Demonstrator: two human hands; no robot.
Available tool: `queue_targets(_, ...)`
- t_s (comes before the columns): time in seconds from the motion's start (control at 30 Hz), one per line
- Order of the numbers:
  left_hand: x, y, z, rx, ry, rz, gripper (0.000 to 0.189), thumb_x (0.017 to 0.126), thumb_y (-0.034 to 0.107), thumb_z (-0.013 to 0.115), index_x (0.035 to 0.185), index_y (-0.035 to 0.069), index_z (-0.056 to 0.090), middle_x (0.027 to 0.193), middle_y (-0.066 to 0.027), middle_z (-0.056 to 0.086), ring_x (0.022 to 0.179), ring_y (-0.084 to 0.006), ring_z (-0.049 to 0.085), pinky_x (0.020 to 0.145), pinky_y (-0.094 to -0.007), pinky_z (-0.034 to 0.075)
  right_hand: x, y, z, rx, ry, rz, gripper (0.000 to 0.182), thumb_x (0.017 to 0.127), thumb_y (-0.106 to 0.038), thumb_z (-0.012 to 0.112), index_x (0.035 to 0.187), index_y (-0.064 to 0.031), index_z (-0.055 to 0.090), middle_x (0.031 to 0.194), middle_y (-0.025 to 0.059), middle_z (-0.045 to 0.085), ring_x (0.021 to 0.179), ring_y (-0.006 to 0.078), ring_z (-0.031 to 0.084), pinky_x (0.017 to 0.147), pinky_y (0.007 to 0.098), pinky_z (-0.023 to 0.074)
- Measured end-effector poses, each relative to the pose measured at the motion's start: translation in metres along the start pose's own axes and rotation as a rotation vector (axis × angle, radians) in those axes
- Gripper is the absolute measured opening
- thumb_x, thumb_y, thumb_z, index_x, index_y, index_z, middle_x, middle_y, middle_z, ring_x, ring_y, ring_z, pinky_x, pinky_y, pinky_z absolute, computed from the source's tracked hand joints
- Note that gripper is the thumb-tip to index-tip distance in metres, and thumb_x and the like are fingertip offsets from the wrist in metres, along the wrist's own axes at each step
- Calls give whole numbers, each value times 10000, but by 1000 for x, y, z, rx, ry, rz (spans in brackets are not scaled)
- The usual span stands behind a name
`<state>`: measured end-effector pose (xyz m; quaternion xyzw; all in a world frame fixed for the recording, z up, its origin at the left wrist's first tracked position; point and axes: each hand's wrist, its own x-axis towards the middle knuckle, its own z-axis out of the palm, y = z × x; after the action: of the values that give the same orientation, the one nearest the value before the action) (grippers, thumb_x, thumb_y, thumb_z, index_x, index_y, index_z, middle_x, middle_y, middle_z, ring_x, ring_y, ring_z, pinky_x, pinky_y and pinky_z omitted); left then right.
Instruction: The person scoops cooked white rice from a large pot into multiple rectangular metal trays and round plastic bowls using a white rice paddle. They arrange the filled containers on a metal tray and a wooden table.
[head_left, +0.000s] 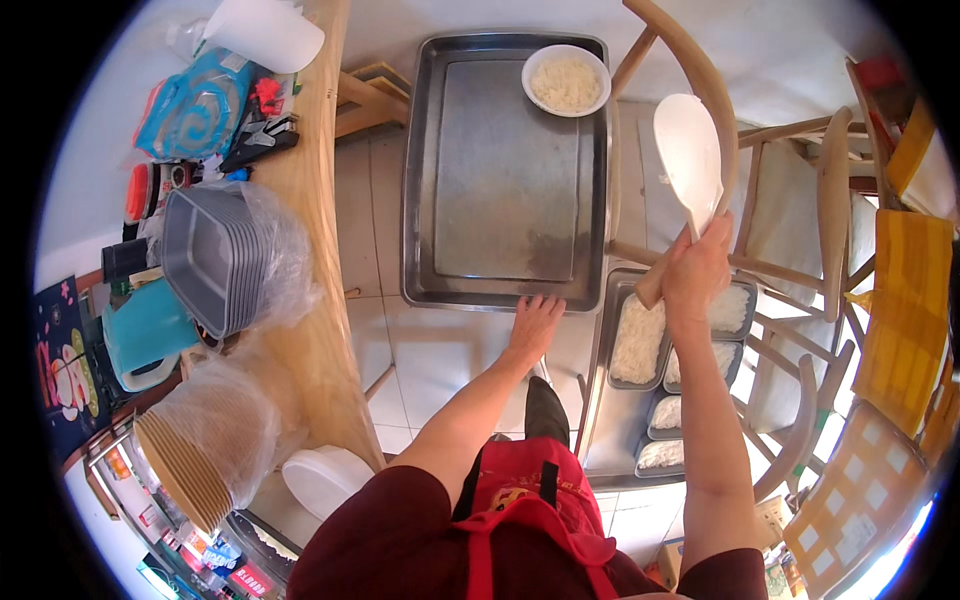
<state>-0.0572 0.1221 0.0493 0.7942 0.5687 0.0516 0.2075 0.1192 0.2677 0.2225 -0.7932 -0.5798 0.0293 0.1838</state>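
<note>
My right hand (699, 274) grips the handle of a white rice paddle (686, 150), its broad blade pointing away from me. Behind that hand runs the curved wooden arm of a chair (724, 97). The fingers of my left hand (535, 326) hook over the near rim of a large metal tray (510, 172); its thumb is hidden. A white bowl of cooked rice (566, 81) sits in the tray's far right corner. Below my right forearm, grey plastic containers of rice (637, 341) stand in a second metal tray (611, 427), partly covered by the arm.
On the left, a wooden table (322, 300) bears stacked grey containers (217, 259) in plastic film, brown stacked containers (184, 469), a stapler (270, 135) and a teal jug (146, 334). Wooden chairs (832, 217) crowd the right side. Tiled floor (420, 360) shows between.
</note>
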Motion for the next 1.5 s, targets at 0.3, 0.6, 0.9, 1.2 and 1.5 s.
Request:
queue_targets(0.3,-10,6,12,-36,-52,-42,327,759,57,502,1085,59,523,1099,-72,557,988,-235,488,865,-427,349,-1,-3,-3,-2,-17,5,310,766,-72,585,993,-24,380,1262,213,408,908,418,547,699,474,459)
queue_targets(0.6,-15,17,3,22,-77,-84,372,786,89,486,1157,52,493,1192,-109,493,1109,-260,449,936,-487,316,-2,-4,-4,-65,-24,-11,282,795,-119,558,1008,-29,396,1176,173,456,873,405,554,687,472,459)
queue_targets(0.9,-96,112,-162,-32,-245,-44,246,761,107,490,980,16,556,1075,-146,518,1044,-289,479,894,-481,359,18,35,24,-207,-56,-208,349,853,-300,496,1071,-28,470,1148,175,476,883,380,572,718,459,467)
queue_targets(1.2,-272,53,-323,152,499,-425,161,686,49,527,845,38,554,808,-99,543,811,-267,551,678,-357,452,-58,42,-74,435,-193,36,411,878,-301,452,1027,74,531,908,188,627,734,257,636,576,373,485)
queue_targets(1.5,-321,-47,-330,568,-218,-964,209,733,113,583,916,77,678,931,-88,645,930,-290,595,739,-506,436,-267,-13,-123,830,-958,-45,237,888,-185,461,934,34,539,845,128,640,543,115,583,383,195,342)
